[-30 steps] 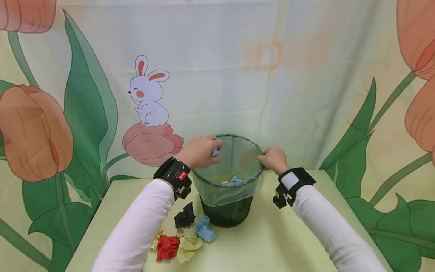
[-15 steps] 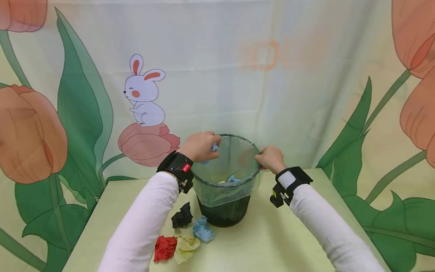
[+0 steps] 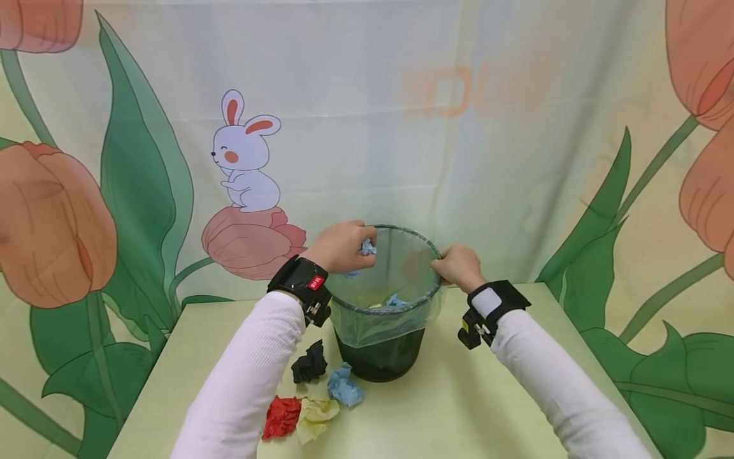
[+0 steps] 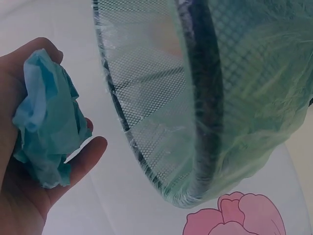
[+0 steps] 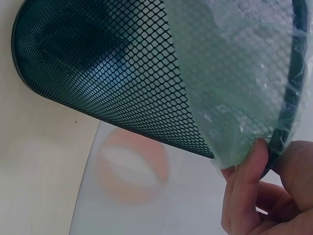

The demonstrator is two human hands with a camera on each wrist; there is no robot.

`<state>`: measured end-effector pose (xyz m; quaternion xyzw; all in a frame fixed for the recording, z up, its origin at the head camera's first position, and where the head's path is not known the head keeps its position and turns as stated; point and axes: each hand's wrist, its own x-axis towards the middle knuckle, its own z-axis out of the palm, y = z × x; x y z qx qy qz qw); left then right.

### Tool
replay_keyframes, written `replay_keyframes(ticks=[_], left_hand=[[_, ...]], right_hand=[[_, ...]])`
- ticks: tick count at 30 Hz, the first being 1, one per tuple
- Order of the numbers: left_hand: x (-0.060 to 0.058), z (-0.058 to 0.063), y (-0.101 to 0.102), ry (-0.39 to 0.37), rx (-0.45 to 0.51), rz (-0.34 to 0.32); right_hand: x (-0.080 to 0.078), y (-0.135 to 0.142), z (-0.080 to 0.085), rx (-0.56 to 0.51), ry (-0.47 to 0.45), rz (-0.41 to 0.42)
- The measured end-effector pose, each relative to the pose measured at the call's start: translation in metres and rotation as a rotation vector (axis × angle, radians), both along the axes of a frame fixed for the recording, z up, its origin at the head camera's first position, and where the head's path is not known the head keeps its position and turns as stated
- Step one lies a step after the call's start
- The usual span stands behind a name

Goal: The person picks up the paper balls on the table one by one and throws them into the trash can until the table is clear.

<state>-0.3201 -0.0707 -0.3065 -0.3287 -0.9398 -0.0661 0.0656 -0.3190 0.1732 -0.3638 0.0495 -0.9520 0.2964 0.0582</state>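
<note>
A black mesh waste bin (image 3: 381,360) stands on the table, its rim covered by a clear greenish bin liner (image 3: 373,330) folded outward. My left hand (image 3: 339,246) is raised at the bin's left rim and grips a crumpled blue paper ball (image 4: 49,117). In the left wrist view, the fingers curl round the ball beside the bin mouth, apart from the rim. On the opposite side, my right hand (image 3: 461,266) pinches the rim and liner between thumb and fingers (image 5: 252,166). Inside the bin, a blue piece of paper (image 3: 395,300) and a bit of yellow show at the bottom.
In front of the bin lie crumpled papers: black (image 3: 309,362), blue (image 3: 345,386), yellow (image 3: 316,417) and red (image 3: 281,417). The pale table (image 3: 459,408) ends at a printed cloth backdrop (image 3: 367,115) close behind the bin.
My left hand has risen slightly and shifted a little toward the bin's mouth, still gripping the blue paper ball. My right hand keeps its hold on the rim.
</note>
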Motion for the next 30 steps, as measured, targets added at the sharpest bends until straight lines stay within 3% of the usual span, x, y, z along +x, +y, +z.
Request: replay_keyframes(ticks=[9,17,30], left_hand=[[0.001,-0.003,-0.003,-0.021,0.049,0.007],[0.0,-0.007,-0.007,0.007,0.079,-0.006],[0.004,-0.009,-0.017,-0.043,0.028,0.022]], right_hand=[[-0.001,0.0,-0.002,-0.002,-0.006,-0.007],[-0.002,-0.001,-0.003,-0.009,-0.006,-0.009],[0.0,0.0,-0.001,-0.013,-0.004,0.003]])
